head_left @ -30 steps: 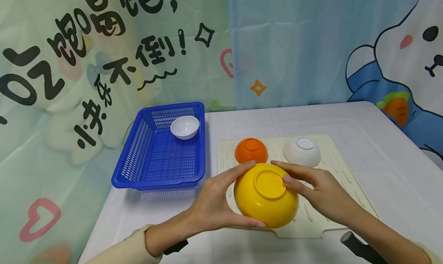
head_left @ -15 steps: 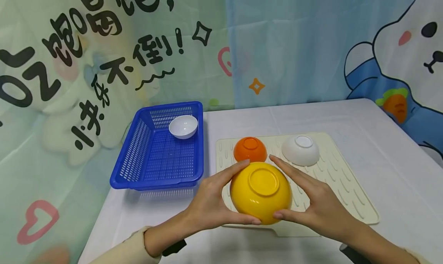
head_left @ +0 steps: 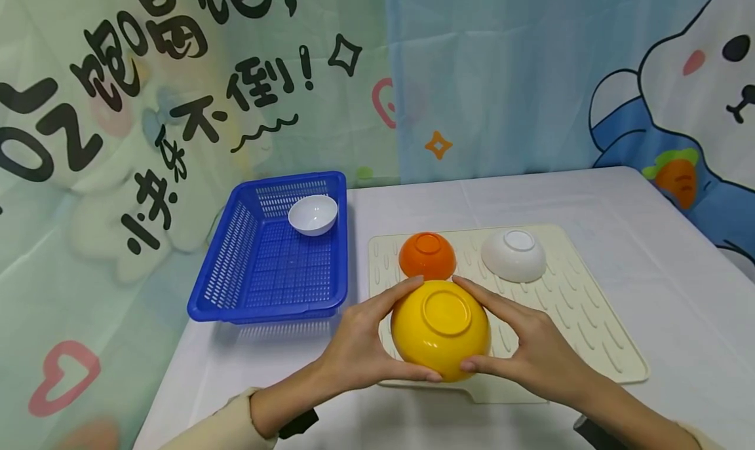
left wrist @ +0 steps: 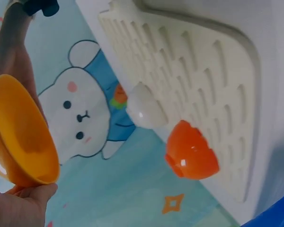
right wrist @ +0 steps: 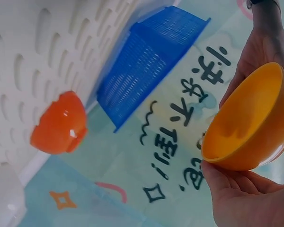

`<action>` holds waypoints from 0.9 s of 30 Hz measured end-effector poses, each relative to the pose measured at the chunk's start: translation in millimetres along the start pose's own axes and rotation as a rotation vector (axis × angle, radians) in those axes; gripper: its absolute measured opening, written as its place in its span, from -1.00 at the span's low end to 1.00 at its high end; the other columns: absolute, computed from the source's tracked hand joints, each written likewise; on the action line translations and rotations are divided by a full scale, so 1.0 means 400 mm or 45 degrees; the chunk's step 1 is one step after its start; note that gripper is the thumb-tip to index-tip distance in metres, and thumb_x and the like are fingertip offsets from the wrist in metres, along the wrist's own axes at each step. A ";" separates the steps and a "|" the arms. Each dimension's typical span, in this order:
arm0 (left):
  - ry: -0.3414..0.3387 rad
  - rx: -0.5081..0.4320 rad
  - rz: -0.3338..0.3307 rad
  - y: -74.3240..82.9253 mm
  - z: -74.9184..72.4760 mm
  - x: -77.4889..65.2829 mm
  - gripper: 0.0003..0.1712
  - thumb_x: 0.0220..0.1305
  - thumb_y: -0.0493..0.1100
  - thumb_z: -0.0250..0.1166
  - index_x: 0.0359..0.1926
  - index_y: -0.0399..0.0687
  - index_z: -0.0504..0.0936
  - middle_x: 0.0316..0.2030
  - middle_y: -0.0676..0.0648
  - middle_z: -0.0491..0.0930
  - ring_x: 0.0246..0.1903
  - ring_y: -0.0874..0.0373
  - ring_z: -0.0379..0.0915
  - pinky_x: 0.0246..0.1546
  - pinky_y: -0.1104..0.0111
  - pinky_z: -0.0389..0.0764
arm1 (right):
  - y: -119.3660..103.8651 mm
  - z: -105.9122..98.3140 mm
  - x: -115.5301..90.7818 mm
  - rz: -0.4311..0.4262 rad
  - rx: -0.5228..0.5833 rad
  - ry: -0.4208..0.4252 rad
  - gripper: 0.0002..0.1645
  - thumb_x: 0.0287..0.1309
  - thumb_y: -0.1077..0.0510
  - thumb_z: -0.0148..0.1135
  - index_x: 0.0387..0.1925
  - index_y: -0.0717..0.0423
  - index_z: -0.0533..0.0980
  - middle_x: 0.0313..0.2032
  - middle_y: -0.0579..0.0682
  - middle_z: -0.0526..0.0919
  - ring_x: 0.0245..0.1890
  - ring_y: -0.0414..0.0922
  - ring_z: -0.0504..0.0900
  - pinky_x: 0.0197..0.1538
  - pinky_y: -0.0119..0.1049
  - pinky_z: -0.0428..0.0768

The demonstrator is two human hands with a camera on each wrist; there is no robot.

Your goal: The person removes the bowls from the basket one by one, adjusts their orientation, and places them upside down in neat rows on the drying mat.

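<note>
Head view, yellow bowl: the yellow bowl (head_left: 439,332) is held up over the near part of the cream mat (head_left: 580,332), its foot ring turned up toward the person.
Head view, hands: the left hand (head_left: 366,345) grips one side of the bowl and the right hand (head_left: 519,332) the other, each with thumb low and fingers high.
Head view, mat: an orange bowl (head_left: 427,257) and a white bowl (head_left: 513,257) rest upside down toward its far edge.
Head view, basket: the blue basket (head_left: 268,315) is to the left of the mat, with a small white bowl (head_left: 313,215) sitting mouth up inside.
Left wrist view, yellow bowl: its hollow inside shows, and it hangs clear of the mat; the left thumb is at the rim.
Right wrist view, yellow bowl: both hands hold it from opposite sides, the right thumb against the rim; no contact with the orange bowl shows.
Step in hand: seemingly the two-handed handling of the yellow bowl, turned over above the mat.
Next move: judging by this hold, it calls for even pressure from both hands, a steady tilt and room left beside the orange bowl.
</note>
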State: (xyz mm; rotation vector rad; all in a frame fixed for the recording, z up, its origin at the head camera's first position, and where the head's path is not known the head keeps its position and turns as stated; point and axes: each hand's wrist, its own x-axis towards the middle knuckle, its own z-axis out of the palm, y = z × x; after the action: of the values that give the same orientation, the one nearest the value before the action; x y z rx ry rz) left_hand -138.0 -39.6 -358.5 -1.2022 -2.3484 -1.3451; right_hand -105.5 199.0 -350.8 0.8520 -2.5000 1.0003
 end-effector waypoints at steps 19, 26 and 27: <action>-0.123 -0.031 -0.305 -0.169 0.102 -0.011 0.09 -0.32 0.05 0.58 0.28 0.05 0.22 0.18 0.06 0.39 0.14 0.22 0.33 0.13 0.28 0.36 | 0.166 0.105 0.008 0.133 0.226 -0.194 -0.04 -0.18 0.01 0.47 0.26 0.23 0.27 0.19 0.16 0.40 0.14 0.15 0.40 0.07 0.04 0.41; -0.150 0.024 -0.350 -0.202 0.139 -0.014 0.09 -0.32 0.04 0.59 0.26 -0.04 0.22 0.16 0.04 0.41 0.11 0.22 0.36 0.12 0.33 0.37 | 0.211 0.127 -0.001 0.199 0.238 -0.272 -0.05 -0.16 -0.05 0.44 0.24 0.25 0.26 0.19 0.20 0.38 0.14 0.19 0.38 0.08 0.03 0.40; -0.156 0.031 -0.360 -0.206 0.144 -0.016 0.09 -0.32 0.04 0.59 0.26 -0.05 0.22 0.16 0.03 0.42 0.10 0.22 0.36 0.12 0.33 0.37 | 0.215 0.130 -0.002 0.201 0.238 -0.284 -0.04 -0.15 -0.06 0.43 0.24 0.26 0.26 0.19 0.21 0.38 0.14 0.20 0.38 0.08 0.05 0.39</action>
State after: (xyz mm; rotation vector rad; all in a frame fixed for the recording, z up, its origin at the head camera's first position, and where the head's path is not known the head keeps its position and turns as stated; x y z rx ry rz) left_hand -180.4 -19.5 -447.7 -1.0006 -2.6964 -1.3523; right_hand -162.6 212.5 -432.4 0.8733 -2.7293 1.2709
